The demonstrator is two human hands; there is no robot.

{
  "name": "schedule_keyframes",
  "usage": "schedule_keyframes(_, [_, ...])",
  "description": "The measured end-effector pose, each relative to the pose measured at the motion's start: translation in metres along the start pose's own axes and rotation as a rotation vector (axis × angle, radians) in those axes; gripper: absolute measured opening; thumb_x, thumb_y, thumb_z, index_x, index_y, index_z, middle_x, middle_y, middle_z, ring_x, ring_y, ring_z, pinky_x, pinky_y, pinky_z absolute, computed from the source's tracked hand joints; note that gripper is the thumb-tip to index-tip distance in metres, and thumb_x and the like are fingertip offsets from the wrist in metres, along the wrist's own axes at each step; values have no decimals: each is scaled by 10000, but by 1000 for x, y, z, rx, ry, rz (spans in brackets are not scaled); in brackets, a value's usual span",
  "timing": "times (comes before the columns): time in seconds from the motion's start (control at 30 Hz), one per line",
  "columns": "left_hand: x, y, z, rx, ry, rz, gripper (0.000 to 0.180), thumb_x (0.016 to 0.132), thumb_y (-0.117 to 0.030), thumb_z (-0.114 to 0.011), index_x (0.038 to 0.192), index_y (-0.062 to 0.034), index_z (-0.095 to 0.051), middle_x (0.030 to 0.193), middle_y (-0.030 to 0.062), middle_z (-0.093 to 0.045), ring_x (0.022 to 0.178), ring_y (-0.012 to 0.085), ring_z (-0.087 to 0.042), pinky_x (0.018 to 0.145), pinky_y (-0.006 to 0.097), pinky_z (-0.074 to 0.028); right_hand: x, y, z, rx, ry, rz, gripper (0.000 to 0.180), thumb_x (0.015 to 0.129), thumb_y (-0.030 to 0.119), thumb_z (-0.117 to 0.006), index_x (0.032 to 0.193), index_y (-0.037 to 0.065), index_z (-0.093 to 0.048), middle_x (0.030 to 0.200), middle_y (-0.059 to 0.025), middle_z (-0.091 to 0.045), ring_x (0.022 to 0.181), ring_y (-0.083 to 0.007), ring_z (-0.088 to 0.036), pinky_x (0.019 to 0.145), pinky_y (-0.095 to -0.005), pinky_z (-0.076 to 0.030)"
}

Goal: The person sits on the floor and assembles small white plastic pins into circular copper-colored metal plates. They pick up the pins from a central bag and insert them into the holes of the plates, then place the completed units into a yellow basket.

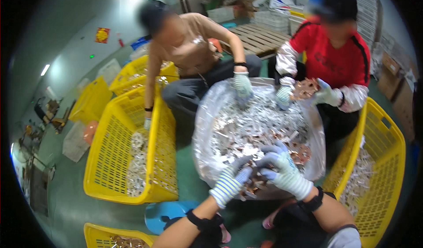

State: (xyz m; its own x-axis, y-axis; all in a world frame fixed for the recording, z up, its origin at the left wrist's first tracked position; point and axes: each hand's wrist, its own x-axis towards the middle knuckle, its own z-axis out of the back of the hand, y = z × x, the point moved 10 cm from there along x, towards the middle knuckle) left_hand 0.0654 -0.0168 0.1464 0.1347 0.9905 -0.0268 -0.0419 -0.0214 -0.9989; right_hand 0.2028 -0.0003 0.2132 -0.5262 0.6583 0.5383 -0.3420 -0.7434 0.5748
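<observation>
At the near rim of a large tub lined with clear plastic (203,129), both my hands, in striped work gloves, are close together. My left hand (230,184) is closed, thumb and fingers pinched at a small copper-coloured metal part (252,164). Facing it, my right hand (285,171) has curled fingers closed at the same part; its edges are blurred and partly hidden by the gloves. Beneath and beyond my hands, the tub holds a heap of silvery and copper-coloured stamped metal pieces (251,127).
Across the tub, a person in brown (189,41) reaches into the heap and a yellow basket (99,168). Another in red (328,58) holds copper-coloured pieces (305,89). A yellow basket (390,160) stands right. A blue stool (158,215) is near my left forearm; a pallet (257,36) lies behind.
</observation>
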Motion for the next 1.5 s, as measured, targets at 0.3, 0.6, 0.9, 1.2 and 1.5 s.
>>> schedule_keyframes(0.3, [-1, -4, -5, 214, 108, 49, 531, 827, -297, -760, 1191, 25, -547, 1080, 95, -611, 983, 136, -581, 883, 278, -482, -5, 3, -15, 45, 69, -60, 235, 752, 298, -728, 928, 144, -702, 1057, -144, -641, 1116, -328, -547, 1087, -531, -266])
schedule_keyframes(0.6, [-5, -4, 4, 221, -15, 0, 415, 806, -223, -791, 1084, 11, -590, 950, 56, -643, 882, 99, -604, 734, 256, -531, -5, 7, -18, 159, 51, -113, 236, 767, 282, -713, 957, 145, -687, 1085, -148, -637, 1146, -334, -541, 1080, -532, -275])
schedule_keyframes(0.9, [0, -8, -3, -4, -5, 32, 263, 823, -197, -757, 991, -35, -635, 858, 49, -650, 791, 112, -595, 702, 279, -504, -9, 18, -7, -79, -46, 80, 315, 722, 175, -706, 1030, 138, -651, 1101, -136, -593, 1077, -341, -539, 999, -495, -371])
schedule_keyframes(1.2, [17, -5, 61, 28, -294, -37, 339, 796, -207, -765, 1042, -6, -646, 885, 55, -639, 733, 89, -570, 652, 230, -483, -50, -133, 1, 186, 255, -677, 278, 897, 241, -605, 1065, 26, -658, 947, -130, -686, 870, -220, -649, 796, -350, -500])
schedule_keyframes(1.5, [5, -3, 58, -63, -248, 46, 305, 836, -194, -692, 1070, -5, -640, 762, 25, -585, 617, 86, -551, 534, 237, -477, -141, -211, -111, -262, 942, -649, 393, 816, 174, -614, 1201, 96, -622, 1238, -177, -614, 1144, -357, -582, 975, -416, -456])
